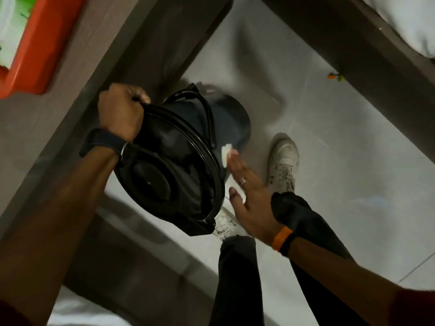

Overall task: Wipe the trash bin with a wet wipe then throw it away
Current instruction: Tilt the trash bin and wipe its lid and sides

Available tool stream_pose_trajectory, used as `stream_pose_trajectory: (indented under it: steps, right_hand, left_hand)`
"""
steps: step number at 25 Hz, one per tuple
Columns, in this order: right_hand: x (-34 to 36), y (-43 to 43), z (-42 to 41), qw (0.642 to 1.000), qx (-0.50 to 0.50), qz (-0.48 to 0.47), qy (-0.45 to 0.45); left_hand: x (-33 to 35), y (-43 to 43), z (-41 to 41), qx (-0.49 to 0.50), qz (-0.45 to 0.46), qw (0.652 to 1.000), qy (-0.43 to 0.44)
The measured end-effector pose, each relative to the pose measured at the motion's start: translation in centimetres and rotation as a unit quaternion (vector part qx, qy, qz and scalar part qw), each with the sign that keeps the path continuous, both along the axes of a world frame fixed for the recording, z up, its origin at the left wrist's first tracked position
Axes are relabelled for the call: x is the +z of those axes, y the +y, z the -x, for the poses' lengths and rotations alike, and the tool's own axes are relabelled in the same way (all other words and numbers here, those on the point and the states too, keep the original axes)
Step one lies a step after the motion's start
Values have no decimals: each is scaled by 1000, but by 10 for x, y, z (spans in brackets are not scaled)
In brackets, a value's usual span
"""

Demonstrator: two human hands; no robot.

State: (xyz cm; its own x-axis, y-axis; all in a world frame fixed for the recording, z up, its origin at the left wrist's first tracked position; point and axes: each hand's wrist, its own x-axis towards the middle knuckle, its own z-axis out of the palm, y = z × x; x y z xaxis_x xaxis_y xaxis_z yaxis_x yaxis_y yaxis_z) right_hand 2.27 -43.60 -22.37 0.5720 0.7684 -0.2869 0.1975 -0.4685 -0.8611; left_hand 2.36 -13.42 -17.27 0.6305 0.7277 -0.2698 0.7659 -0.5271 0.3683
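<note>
Left hand [121, 111] grips the trash bin [188, 151] by its rim, tilted off the floor; light, rigid plastic. Right hand [249, 191], fingers flat, presses the wet wipe [226, 154] against its side.

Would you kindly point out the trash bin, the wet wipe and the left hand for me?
trash bin [231, 118]: head view, on its dark outer wall.
wet wipe [225, 153]: head view, on the white patch pressed against the bin.
left hand [121, 111]: head view, on the back of the hand gripping the rim.

Wet wipe [226, 154] between bin [231, 118] and right hand [249, 198]
</note>
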Motion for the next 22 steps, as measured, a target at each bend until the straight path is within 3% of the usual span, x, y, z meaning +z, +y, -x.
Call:
stream_pose_trajectory:
  steps: [3,8,10,12,14,16,19,22]
  right_hand:
    - [-16,9,-15,999,7,-41,-14]
    - [-70,40,-83,967,-163,139,136]
    - [-58,39,-76,980,-138,83,120]
    - [-34,34,-53,997,-37,-40,47]
    - [-29,24,-35,994,47,-101,-7]
    - [-35,21,-37,998,-37,-36,39]
    - [-35,22,-51,968,-172,74,166]
    - [-14,16,-49,985,-136,6,107]
  left_hand:
    - [0,9,-7,3,12,1000,20]
    - [-3,13,-18,21,19,999,22]
    - [-3,17,-17,32,17,999,26]
    - [-3,20,-16,36,23,999,31]
    - [-3,19,-18,47,30,998,34]
    - [-5,18,-20,66,27,997,30]
    - [-9,19,-18,93,51,994,30]
    - [-10,19,-12,108,124,985,49]
